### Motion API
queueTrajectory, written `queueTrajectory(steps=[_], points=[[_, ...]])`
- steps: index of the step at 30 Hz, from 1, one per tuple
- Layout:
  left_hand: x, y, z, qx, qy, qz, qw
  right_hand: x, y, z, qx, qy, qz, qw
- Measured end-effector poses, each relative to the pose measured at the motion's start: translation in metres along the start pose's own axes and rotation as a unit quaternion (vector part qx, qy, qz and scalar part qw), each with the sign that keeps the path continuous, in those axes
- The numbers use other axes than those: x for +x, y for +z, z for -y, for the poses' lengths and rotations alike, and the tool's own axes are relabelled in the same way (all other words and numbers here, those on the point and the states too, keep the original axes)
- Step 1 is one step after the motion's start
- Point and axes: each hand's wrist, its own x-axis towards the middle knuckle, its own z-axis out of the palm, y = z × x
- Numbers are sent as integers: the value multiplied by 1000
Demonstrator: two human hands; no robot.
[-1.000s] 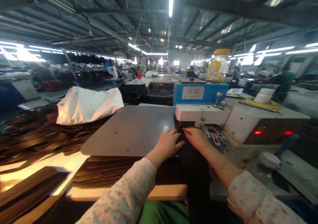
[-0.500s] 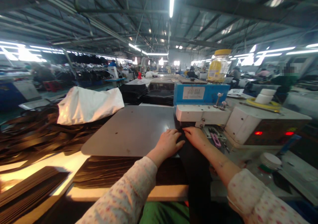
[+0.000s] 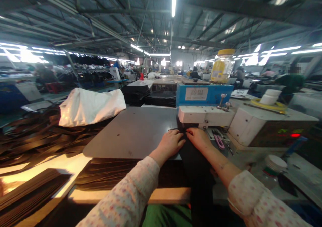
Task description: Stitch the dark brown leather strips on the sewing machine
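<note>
A long black fabric strip (image 3: 197,166) runs from under the head of a blue and white sewing machine (image 3: 205,115) down over the table's front edge beside my lap. My left hand (image 3: 172,141) lies on the strip's left side, its fingers curled onto the fabric near the machine head. On the other side my right hand (image 3: 198,138) pinches the strip's right edge, fingertips close to those of the left. The needle area is hidden behind the machine head and my fingers. Just right of my right hand lie pink-handled thread snips (image 3: 218,141).
A grey metal plate (image 3: 130,129) covers the table at left, above stacked dark fabric pieces (image 3: 110,176). A white bag (image 3: 92,106) rests on dark strips. At right are a control box (image 3: 276,129) with lit digits and a lidded jar (image 3: 274,165). A yellow-lidded jar (image 3: 222,67) tops the machine.
Both hands stay at nearly the same spot on the strip, shifted very slightly. On the control box, the left display has gone from red to green digits.
</note>
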Motion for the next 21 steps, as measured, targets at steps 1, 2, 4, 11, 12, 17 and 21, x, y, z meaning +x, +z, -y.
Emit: queueTrajectory(steps=[1,2,4,11,12,17,21], points=[[0,0,0,-1,2,1,1000,0,0,0,-3,1,0,1000],[0,0,0,-2,3,2,1000,-1,-1,1,-5,1,1,1000],[0,1,1,-5,4,3,1000,-1,-1,1,-12,1,0,1000],[-1,0,1,-13,5,2,1000,-2,0,2,-27,-4,-4,1000],[-1,0,1,-13,4,3,1000,-2,0,2,-29,-5,-6,1000],[-1,-1,0,-11,8,2,1000,-2,1,1,-40,-10,-14,999],[0,1,1,-12,10,3,1000,-2,1,1,-39,-13,-16,999]])
